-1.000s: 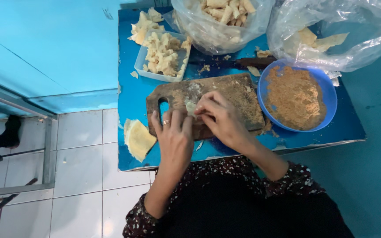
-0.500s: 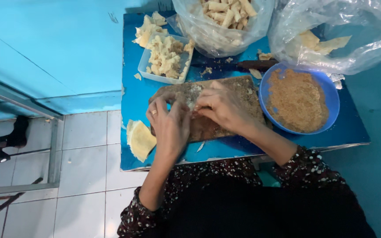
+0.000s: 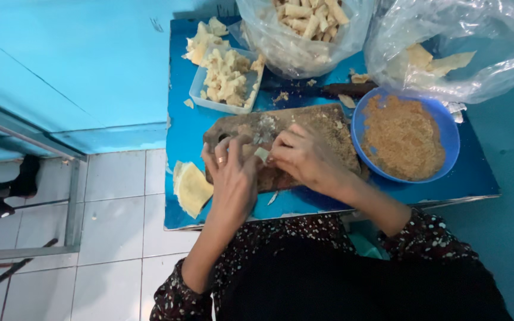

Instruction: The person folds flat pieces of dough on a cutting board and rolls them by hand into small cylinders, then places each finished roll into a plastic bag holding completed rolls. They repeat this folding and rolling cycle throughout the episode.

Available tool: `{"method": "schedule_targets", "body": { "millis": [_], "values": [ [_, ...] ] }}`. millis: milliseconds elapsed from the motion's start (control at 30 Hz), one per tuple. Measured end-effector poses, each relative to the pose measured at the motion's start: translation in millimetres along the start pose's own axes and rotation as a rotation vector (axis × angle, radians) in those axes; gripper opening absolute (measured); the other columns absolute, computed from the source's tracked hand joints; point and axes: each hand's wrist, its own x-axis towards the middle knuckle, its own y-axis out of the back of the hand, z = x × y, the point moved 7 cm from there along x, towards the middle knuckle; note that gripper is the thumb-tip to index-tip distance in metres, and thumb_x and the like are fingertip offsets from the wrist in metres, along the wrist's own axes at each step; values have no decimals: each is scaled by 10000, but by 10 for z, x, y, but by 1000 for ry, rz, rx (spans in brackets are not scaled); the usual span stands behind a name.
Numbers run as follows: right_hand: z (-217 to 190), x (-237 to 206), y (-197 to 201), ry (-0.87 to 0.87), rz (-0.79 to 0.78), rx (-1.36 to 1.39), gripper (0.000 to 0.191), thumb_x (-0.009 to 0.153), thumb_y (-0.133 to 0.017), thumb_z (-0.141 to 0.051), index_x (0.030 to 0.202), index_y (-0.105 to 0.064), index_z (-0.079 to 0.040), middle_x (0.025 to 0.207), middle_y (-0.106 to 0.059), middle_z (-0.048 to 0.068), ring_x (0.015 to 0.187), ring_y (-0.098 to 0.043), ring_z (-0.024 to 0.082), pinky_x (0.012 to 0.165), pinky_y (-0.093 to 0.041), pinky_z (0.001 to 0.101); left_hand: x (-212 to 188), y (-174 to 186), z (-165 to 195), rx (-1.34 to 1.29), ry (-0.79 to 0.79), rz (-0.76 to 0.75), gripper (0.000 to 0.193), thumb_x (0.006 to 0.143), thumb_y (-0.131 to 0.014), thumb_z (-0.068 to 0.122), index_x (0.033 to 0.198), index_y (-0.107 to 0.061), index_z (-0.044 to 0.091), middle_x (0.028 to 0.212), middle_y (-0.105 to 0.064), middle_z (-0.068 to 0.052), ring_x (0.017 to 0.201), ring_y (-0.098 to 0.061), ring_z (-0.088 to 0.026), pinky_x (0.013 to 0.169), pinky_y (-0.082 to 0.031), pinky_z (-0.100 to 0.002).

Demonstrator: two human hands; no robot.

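Head view: left hand (image 3: 233, 178) and right hand (image 3: 304, 156) pinch pale wrapper (image 3: 261, 154).

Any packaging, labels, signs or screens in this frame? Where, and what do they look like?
No labels, signs or screens.
Left bag: clear plastic, table's far edge, middle; open, holds pale rolled sticks.
Right bag: clear crumpled plastic, far right corner; holds flat pale sheets.
Tub: clear rectangular plastic, far left; heaped with pale pieces.
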Motion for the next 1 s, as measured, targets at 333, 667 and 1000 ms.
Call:
{"method": "schedule_targets", "body": {
  "millis": [333,667,1000],
  "values": [
    [-8,-120,-37,-95,57,9,148,886,-742,-201,1010,-744,-118,1014,-688,6,1008,-608,235,943,-391,443,85,14,-130,-167,209,-37,148,839,-730,121,979,-733,72,1175,-575,-135,1197,-479,-373,1057,-306,-573],
    [229,61,-54,-296,54,148,223,788,-803,-265,992,-762,-183,1082,-521,60,993,-541,254,868,-414,412,-21,31,-99,-58,149,116,109,846,-710,90,954,-726,83,1308,-564,-165,1262,-461,-396,1119,-233,-662],
    [-106,88,-43,-138,118,-211,119,859,-777,-258,936,-749,-171,1153,-530,68,1005,-521,244,895,-346,481,-96,162,-177,-85,250,183,387,910,-678,24,1289,-686,101,1394,-518,-195,1307,-462,-383,1120,-312,-589]
  ]
}}
